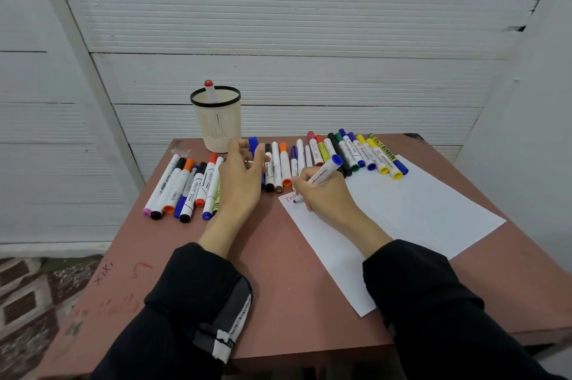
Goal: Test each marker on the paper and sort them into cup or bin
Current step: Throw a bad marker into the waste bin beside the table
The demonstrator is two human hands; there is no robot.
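A: What is the person doing at the table [278, 271]?

B: The right hand [325, 197] is holding a blue marker [322, 176]. The fingers are wrapped tight around it. Its tip is touching the top corner of the paper [411, 212], just beside some red writing [290, 197]. I think the marker is being tested right now.

A: And the other hand?

B: The left hand [243, 181] is hovering over the row of markers [278, 166]. Its fingers are spread apart and loose. I cannot tell if it is holding a cap or anything small.

A: Where are the other markers sitting?

B: One bunch [182, 190] is lying on the left. Another bunch [362, 153] is lying at the far edge of the paper. One red marker [210, 91] is standing in the cup [216, 122] at the back.

A: Is a bin showing?

B: No, I am not seeing one.

A: What could be going wrong?

B: The tip is sitting very near the paper's corner, so a big stroke could be sliding off and marking the table. The left hand is hanging close to the lying markers, so a bump could be rolling them away.
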